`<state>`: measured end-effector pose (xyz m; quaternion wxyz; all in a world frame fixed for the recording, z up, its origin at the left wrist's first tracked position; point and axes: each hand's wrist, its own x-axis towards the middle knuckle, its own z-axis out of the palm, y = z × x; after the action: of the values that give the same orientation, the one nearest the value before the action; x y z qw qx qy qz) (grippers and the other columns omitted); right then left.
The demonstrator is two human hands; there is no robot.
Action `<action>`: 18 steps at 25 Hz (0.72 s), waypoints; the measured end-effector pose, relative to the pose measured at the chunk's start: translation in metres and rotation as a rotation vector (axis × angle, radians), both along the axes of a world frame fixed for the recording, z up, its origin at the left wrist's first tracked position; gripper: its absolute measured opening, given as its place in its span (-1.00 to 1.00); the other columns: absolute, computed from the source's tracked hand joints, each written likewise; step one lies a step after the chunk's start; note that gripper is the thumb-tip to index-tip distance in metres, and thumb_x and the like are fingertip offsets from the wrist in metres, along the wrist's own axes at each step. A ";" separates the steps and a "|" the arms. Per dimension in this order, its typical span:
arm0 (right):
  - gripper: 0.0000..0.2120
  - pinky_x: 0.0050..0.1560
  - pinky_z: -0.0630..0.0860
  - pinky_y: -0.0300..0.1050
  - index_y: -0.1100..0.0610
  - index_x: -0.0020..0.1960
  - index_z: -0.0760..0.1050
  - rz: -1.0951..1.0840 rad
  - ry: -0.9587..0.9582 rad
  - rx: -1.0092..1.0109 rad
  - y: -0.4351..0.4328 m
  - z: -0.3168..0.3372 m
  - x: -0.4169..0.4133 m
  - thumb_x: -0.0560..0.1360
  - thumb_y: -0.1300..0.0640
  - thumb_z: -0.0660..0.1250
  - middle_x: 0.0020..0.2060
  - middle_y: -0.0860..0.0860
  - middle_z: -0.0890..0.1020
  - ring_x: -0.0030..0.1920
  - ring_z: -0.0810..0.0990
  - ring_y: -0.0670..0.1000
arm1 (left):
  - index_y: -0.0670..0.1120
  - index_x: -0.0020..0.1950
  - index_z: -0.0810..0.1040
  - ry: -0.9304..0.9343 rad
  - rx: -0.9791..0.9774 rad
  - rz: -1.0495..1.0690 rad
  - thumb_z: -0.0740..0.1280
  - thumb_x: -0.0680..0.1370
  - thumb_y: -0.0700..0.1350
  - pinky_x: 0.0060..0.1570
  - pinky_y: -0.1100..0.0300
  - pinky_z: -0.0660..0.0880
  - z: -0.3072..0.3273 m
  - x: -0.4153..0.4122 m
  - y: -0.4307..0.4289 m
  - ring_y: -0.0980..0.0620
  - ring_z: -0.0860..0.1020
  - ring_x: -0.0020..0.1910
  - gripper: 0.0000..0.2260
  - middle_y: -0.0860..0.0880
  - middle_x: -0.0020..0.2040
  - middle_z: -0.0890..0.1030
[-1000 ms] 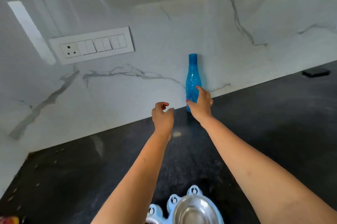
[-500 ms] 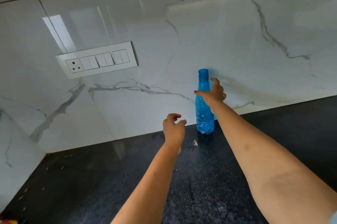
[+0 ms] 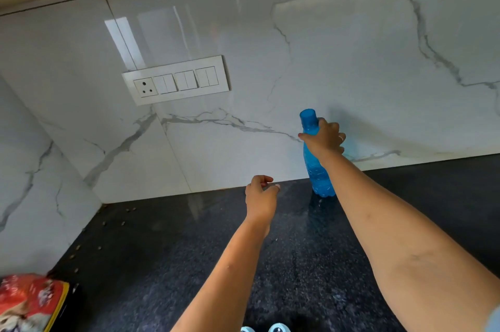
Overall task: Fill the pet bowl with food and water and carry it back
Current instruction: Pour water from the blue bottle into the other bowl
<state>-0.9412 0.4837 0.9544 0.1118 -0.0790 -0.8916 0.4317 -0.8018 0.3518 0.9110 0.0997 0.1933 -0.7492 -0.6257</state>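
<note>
A person is reaching across a dark speckled granite countertop towards a glossy white marble backsplash. The right hand is wrapping its fingers and thumb around the narrow neck of a translucent blue plastic water bottle, just under the cap. The bottle is standing upright on the counter, against the backsplash, so its long axis is running straight up and down through the grip. The left hand is hovering lower and to the left, near the bottle's base but not touching it, fingers loosely curled and seemingly holding nothing. At the very bottom edge, close to the person's body, two pale blue rounded tips are peeking in, probably part of the pet bowl; most of it is lying out of view. So the bottle is sitting at the far end of the reach and the bowl near, meaning the right hand will likely be lifting and drawing the bottle back. A red pet food bag is lying at lower left, with scattered kibble nearby.
</note>
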 end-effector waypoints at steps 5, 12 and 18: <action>-0.63 0.13 0.33 0.08 0.11 0.16 0.38 -0.019 0.065 -0.157 -0.007 -0.011 0.040 0.38 0.20 0.35 0.01 0.04 0.54 0.02 0.50 0.15 | 0.06 -0.09 0.45 -0.046 0.010 -0.012 0.29 0.55 -0.19 -0.06 0.11 0.41 -0.018 0.039 -0.009 -0.05 0.47 0.03 -0.87 -0.17 0.18 0.44; -0.70 0.05 0.56 0.15 0.05 -0.04 0.42 -0.091 0.184 -0.347 -0.012 -0.016 0.141 0.31 0.36 0.26 -0.20 -0.04 0.54 -0.10 0.58 0.12 | 0.01 -0.04 0.46 -0.029 0.043 0.001 0.28 0.56 -0.20 -0.22 0.22 0.38 -0.041 0.135 -0.025 0.05 0.43 -0.18 -0.90 -0.15 0.08 0.47; -0.68 0.17 0.40 0.08 0.08 0.01 0.47 -0.173 0.279 -0.084 -0.030 -0.021 0.252 0.32 0.37 0.29 -0.12 -0.02 0.60 -0.01 0.55 0.11 | 0.00 0.00 0.47 -0.026 -0.063 0.009 0.29 0.55 -0.21 -0.02 0.11 0.48 -0.060 0.239 -0.049 -0.02 0.49 -0.01 -0.89 -0.11 0.14 0.49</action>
<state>-0.6896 0.4540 0.9338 0.2678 -0.0996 -0.8384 0.4642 -0.5630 0.3033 0.8509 0.0991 0.2016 -0.7689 -0.5987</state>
